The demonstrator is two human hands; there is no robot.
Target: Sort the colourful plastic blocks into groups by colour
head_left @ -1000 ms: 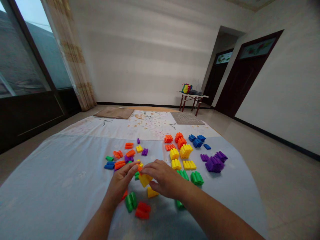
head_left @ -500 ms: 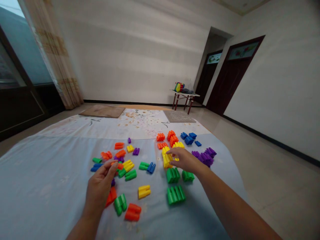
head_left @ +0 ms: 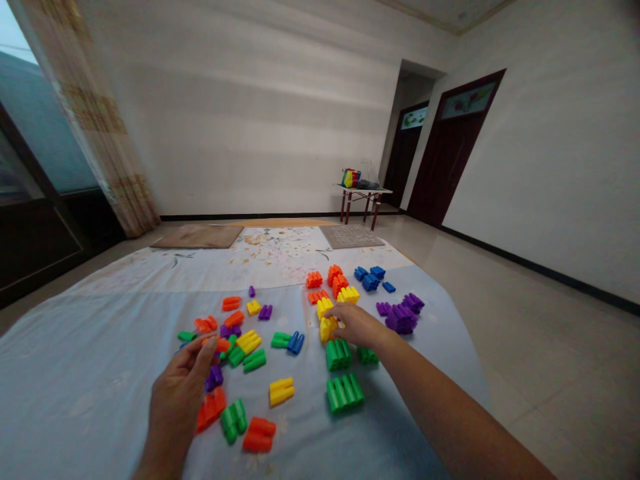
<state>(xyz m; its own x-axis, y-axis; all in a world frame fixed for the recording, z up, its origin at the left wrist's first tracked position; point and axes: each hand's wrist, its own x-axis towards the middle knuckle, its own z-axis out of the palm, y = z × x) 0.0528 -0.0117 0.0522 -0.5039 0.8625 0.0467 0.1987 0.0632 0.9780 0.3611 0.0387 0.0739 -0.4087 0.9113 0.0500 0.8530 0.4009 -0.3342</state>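
Note:
My left hand (head_left: 183, 390) pinches an orange toy building block (head_left: 223, 345) between thumb and fingers, over the loose blocks on the left. Around it lie a purple block (head_left: 214, 378), green block (head_left: 234, 420) and yellow block (head_left: 249, 342). My right hand (head_left: 357, 325) has its fingers closed around a yellow toy building block (head_left: 327, 329) in the yellow group; the fingers partly hide it. Another yellow block (head_left: 324, 307) sits just behind. Green stacked blocks (head_left: 339, 355) stand directly in front of this hand, and orange stacks (head_left: 336, 277) lie beyond it.
Blue blocks (head_left: 371, 281) and purple blocks (head_left: 401, 318) are grouped to the right. All rest on a pale blue cloth (head_left: 115, 373). Two mats, one brown (head_left: 197, 237) and one grey (head_left: 351, 237), lie at the far edge. A small table (head_left: 363, 191) stands by the wall.
My left hand has drawn back slightly left with the orange block. The right hand has closed in on the yellow blocks, its fingers nearer together. The view has shifted slightly.

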